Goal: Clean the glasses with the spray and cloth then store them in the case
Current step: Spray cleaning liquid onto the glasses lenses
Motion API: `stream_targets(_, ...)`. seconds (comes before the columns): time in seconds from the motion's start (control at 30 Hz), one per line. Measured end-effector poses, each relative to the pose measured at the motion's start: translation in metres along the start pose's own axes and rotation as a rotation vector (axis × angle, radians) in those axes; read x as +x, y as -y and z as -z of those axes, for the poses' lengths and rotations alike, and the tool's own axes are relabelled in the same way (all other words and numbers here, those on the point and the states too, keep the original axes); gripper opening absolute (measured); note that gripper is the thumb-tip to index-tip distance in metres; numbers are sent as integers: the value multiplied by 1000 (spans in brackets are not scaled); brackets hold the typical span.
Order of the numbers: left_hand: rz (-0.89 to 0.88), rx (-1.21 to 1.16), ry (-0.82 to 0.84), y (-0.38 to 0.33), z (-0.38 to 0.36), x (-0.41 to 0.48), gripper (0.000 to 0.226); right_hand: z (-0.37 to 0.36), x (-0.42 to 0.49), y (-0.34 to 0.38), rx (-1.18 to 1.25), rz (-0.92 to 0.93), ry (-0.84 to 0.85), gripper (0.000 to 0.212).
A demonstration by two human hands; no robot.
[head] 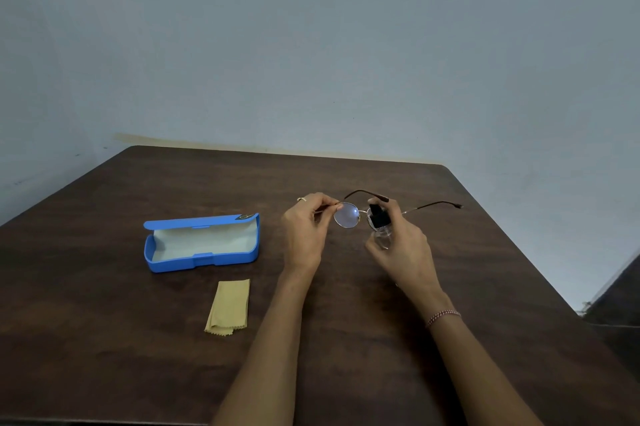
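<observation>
Round thin-framed glasses (347,215) are held above the table with their temples unfolded and pointing away from me. My left hand (304,235) pinches the left edge of the frame. My right hand (401,242) grips a small clear spray bottle (380,235) with a black top, its index finger over the nozzle, right in front of the right lens. A blue glasses case (201,242) lies open on the left with a pale lining. A folded yellow cloth (229,306) lies on the table in front of the case.
Everything sits on a dark brown wooden table (138,339) pushed against a pale blue wall. The table's right edge runs diagonally toward a dark object (616,301) at the far right.
</observation>
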State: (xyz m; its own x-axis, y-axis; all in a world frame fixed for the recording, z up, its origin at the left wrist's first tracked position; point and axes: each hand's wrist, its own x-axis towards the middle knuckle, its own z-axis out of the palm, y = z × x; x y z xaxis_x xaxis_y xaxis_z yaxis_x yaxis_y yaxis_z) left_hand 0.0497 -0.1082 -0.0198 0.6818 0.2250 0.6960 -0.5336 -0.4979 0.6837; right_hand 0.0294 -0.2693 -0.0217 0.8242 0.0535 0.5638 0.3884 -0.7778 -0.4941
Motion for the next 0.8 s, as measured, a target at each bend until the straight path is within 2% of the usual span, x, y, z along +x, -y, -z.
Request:
stream_targets(0.23,2,21,2,0,0,0,4,6,-1,-2,22,-60,-64,76)
stream_targets(0.4,34,6,-68,1,4,2,7,12,3,-9,17,-179,-98,66)
stream_targets(0.57,71,10,-93,3,5,2,6,12,2,-10,15,-219,-126,62)
stream_targets(0.67,185,-24,-68,3,4,4,9,15,2,-11,42,-189,-150,69)
stream_targets(0.8,554,-299,71,3,-1,8,9,17,1,-7,58,-83,-180,73)
